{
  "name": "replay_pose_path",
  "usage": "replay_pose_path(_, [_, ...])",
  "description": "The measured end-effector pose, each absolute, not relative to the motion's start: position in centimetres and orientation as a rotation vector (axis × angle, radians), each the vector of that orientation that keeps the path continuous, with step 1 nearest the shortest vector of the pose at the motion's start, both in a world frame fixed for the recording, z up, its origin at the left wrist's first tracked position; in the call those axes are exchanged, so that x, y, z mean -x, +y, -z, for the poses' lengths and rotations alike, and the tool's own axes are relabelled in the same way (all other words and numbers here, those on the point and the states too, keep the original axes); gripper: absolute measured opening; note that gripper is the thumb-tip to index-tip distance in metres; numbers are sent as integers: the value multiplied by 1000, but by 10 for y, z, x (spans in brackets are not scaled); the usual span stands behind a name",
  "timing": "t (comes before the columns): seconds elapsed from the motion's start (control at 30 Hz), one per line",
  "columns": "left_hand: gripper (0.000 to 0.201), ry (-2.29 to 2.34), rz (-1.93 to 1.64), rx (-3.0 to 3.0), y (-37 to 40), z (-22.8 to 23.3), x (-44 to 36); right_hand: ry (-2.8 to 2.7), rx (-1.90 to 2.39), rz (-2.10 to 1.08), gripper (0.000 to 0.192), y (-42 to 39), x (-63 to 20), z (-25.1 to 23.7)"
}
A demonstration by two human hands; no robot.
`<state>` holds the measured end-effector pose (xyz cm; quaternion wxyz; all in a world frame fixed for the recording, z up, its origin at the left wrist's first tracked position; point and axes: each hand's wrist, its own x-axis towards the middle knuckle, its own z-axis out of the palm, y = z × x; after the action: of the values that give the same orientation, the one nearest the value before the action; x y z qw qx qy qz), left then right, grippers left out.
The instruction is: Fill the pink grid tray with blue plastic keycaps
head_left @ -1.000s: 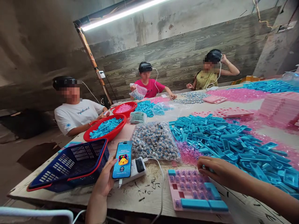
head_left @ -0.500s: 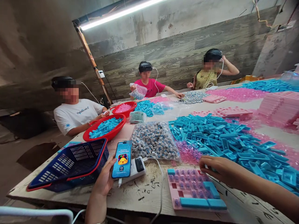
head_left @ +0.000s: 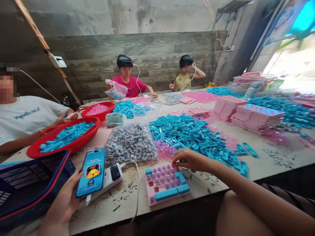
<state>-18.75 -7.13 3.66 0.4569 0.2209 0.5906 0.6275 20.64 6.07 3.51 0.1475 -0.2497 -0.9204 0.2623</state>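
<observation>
My left hand (head_left: 66,196) is closed around the side of a smartphone (head_left: 90,175), whose lit screen shows a yellow cartoon figure on blue. Beside the phone lies a white power bank (head_left: 108,180) with a small dark display and a cable. Over the upper right corner of a pink keyboard-like board (head_left: 148,192) rests my right hand (head_left: 188,159), its fingers curled together. What they hold, if anything, is hidden. The board carries rows of clear pinkish pieces, with long blue keycaps (head_left: 166,194) along its near edge and a few open red squares at the left.
Blue caps (head_left: 184,131) lie heaped beyond my right hand, near a clear bag of small switches (head_left: 130,142). Red bowls (head_left: 94,129) and a dark blue basket (head_left: 70,167) stand left. Pink boards (head_left: 256,119) are stacked right. Several co-workers (head_left: 130,83) sit across the table.
The view has swung right, so the scene shifts left and more of the table's right side shows. My left hand still holds the phone; my right hand stays at the board's corner.
</observation>
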Motion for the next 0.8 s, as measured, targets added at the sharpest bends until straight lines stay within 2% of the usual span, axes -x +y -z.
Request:
replay_pose_path(0.2, [34, 1478, -1515, -539, -68, -41, 184, -2645, 772, -661, 13, 59, -204, -34])
replay_pose_path(0.47, [46, 1408, -1530, -545, -67, -39, 187, -2731, 815, -551, 11, 57, -202, -35])
replay_pose_path(0.8, [40, 1415, -1602, -606, -72, -41, 180, -2753, 804, -467, 13, 61, -200, -18])
